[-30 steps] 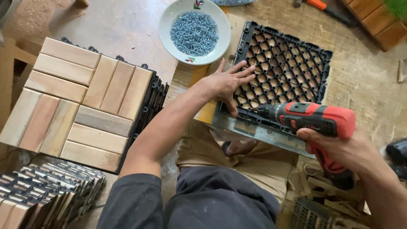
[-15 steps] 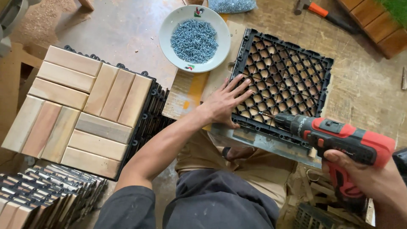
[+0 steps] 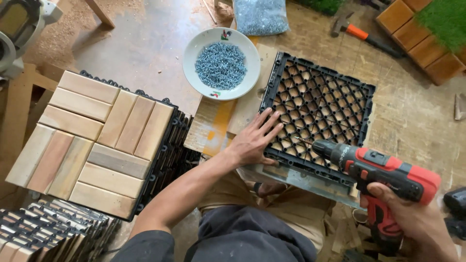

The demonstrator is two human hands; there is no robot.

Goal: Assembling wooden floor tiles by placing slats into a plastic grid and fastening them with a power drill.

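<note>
The red drill point(image 3: 383, 177), gripped tight in the right hand point(image 3: 412, 221), had drawn back toward the near right, its bit lifted off the black grid tile point(image 3: 320, 104). The left hand point(image 3: 255, 140) stayed flat, fingers spread, on the tile's near-left edge, below the screw bowl point(image 3: 194, 51).

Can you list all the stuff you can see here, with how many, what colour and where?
Grid tile: one, black, underside up, centre.
Plate: one, white, holding grey screws, top centre.
Bag of screws: one, grey, top edge.
Wooden tiles: a stack, tan, left.
Hammer: one, orange handle, top right.
Drill: one, red and black, lower right.
Left hand: flat on the grid tile.
Right hand: gripping the drill.
</note>
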